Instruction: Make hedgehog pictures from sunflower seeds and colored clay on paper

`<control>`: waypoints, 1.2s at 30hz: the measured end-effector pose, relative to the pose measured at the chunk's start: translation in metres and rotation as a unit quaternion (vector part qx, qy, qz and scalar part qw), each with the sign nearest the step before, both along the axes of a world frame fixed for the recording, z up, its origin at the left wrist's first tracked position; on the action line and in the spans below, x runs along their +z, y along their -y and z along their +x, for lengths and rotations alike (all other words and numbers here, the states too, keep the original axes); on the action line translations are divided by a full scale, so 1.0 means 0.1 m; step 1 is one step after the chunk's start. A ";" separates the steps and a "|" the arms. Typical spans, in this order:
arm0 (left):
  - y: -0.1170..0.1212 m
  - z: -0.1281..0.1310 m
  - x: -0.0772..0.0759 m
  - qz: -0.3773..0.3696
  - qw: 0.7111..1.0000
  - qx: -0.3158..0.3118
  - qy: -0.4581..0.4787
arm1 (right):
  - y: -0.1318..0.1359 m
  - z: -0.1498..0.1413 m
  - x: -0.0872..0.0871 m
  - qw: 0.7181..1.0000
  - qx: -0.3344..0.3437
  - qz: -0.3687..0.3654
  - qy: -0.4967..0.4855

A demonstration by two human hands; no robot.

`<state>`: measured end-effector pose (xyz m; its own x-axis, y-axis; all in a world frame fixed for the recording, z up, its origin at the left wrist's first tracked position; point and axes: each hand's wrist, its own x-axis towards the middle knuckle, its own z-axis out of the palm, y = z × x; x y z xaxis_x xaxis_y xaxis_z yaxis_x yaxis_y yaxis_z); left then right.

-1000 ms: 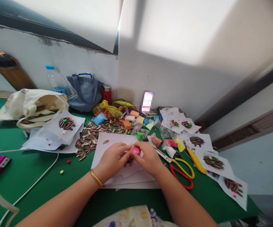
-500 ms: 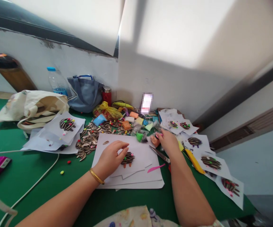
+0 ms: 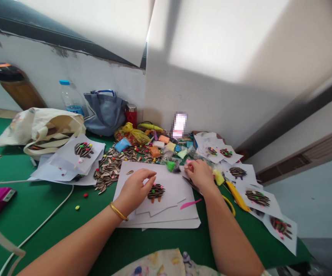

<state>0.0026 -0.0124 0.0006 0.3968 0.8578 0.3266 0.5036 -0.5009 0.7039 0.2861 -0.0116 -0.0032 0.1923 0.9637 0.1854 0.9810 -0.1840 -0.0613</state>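
Observation:
My left hand (image 3: 137,189) lies on the white paper, thumb and fingers apart, holding nothing. Just right of its fingertips is a hedgehog shape of striped sunflower seeds (image 3: 156,191) with green and pink dots and orange-brown feet. My right hand (image 3: 201,174) is among the clay packets at the right of the paper, its fingers bent together on pink clay (image 3: 189,162) that shows at the fingertips. The hand partly hides the clay and the scissors (image 3: 229,205) below. A pink modelling tool (image 3: 190,204) lies on the sheets.
Loose sunflower seeds (image 3: 108,170) are heaped left of the paper. Clay packets (image 3: 155,151) and a yellow bag (image 3: 133,134) lie behind it. Finished seed pictures (image 3: 258,197) line the right edge; a yellow cutter (image 3: 237,195) lies near them. A phone (image 3: 179,124) leans on the wall.
The two hands were together over the seed hedgehog with pink clay between them. My right hand has moved away right to the packets with pink at its fingertips; my left stayed.

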 end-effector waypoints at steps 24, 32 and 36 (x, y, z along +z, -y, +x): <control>-0.04 0.00 -0.07 -0.018 0.997 0.024 0.068 | -0.31 -0.33 0.34 0.995 0.068 0.071 -0.008; 0.05 0.09 -0.05 -0.119 0.968 -0.022 0.219 | 0.39 -0.75 0.12 0.931 0.267 0.167 -0.183; 0.09 0.13 -0.06 -0.147 0.956 -0.026 0.253 | 0.42 -0.82 0.04 0.913 0.294 0.178 -0.221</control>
